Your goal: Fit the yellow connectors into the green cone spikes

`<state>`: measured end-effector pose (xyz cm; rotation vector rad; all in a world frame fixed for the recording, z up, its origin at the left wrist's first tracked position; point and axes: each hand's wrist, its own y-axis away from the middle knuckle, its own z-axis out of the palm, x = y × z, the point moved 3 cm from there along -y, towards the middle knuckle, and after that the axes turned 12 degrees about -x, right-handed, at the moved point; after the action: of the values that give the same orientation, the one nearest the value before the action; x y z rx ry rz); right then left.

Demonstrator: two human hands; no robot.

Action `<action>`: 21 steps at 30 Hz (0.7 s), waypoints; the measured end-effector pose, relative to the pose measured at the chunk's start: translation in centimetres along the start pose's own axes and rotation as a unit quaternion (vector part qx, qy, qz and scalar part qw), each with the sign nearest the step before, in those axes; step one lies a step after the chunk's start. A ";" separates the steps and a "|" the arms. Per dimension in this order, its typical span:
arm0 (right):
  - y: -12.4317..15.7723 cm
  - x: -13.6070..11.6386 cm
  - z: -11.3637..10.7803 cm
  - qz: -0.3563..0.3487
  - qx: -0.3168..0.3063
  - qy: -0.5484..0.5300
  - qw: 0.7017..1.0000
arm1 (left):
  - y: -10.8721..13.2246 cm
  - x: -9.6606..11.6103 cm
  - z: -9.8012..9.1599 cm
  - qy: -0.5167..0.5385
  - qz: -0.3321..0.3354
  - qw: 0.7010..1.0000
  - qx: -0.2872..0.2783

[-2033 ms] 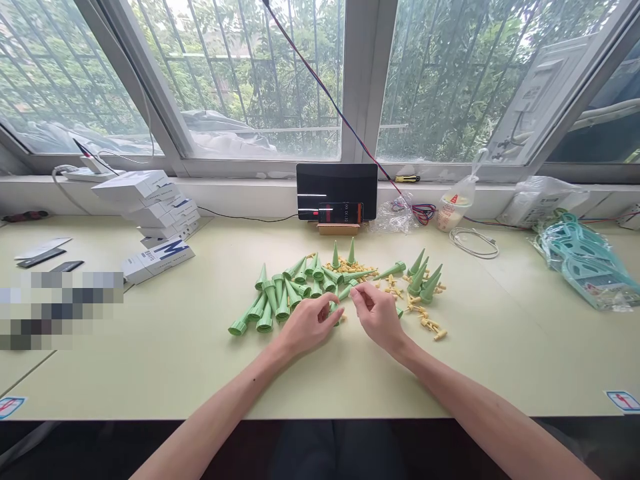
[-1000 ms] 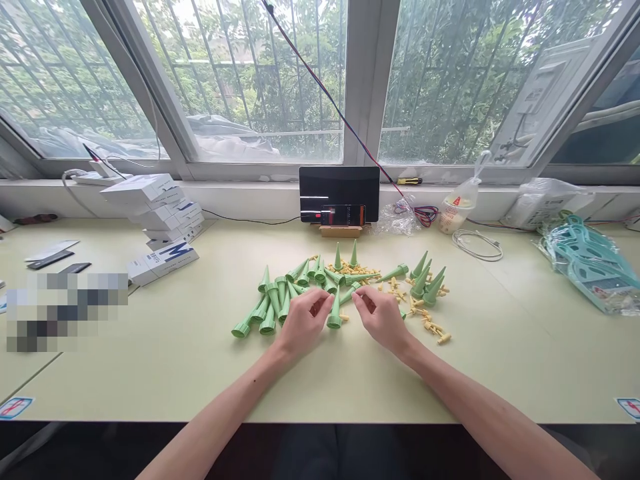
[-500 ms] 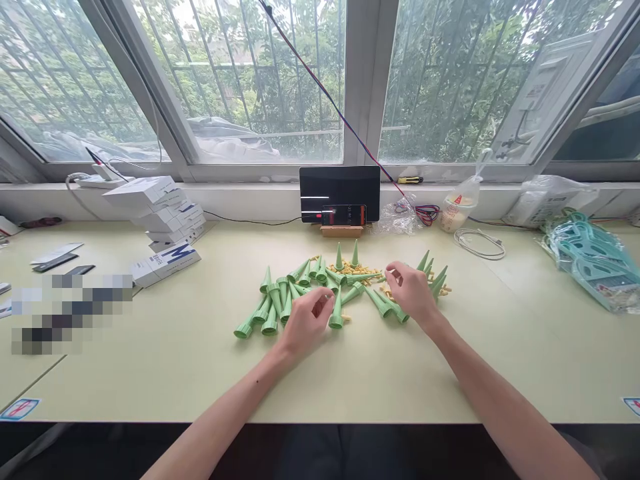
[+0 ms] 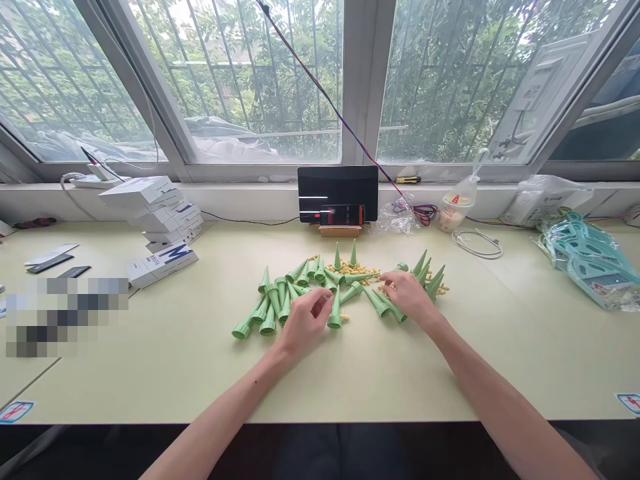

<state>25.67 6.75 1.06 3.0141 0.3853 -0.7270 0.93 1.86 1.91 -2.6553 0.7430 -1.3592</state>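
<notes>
My left hand (image 4: 307, 317) has its fingers curled, thumb and index closed at a green plastic cone (image 4: 335, 312) with a ribbed, hollow cap end facing me. My right hand (image 4: 407, 295) is low over the scattered small yellow pieces (image 4: 355, 270), its fingers drawn together; whatever is between the fingertips is too small to make out. Several green cones (image 4: 270, 303) lie heaped beside my left hand. Two cones (image 4: 383, 305) lie just below my right hand, and several others (image 4: 425, 270) point upward behind it.
A black tablet (image 4: 337, 190) and a phone (image 4: 343, 215) lean on a brown stand (image 4: 340, 231) by the window. White boxes (image 4: 163, 220) are stacked at left. A bagged cup (image 4: 456, 208), a white cable (image 4: 477, 243) and wrapped turquoise plastic parts (image 4: 585, 253) are at right.
My right hand has dipped slightly toward the yellow pieces, and a cone's cap end now shows behind it. My left hand stays at the same cone. The whole view has shifted slightly.
</notes>
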 end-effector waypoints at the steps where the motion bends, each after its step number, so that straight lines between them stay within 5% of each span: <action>1: 0.0 0.1 0.0 0.003 0.001 0.001 1.000 | 0.0 0.0 0.0 0.000 0.001 1.000 -0.001; 21: -0.2 -0.2 0.2 0.004 0.003 -0.002 1.000 | -0.1 -0.1 0.1 -0.005 0.012 1.000 -0.008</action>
<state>25.41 6.86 0.98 3.0165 0.3729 -0.7353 1.03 1.98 1.83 -2.6537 0.7848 -1.3393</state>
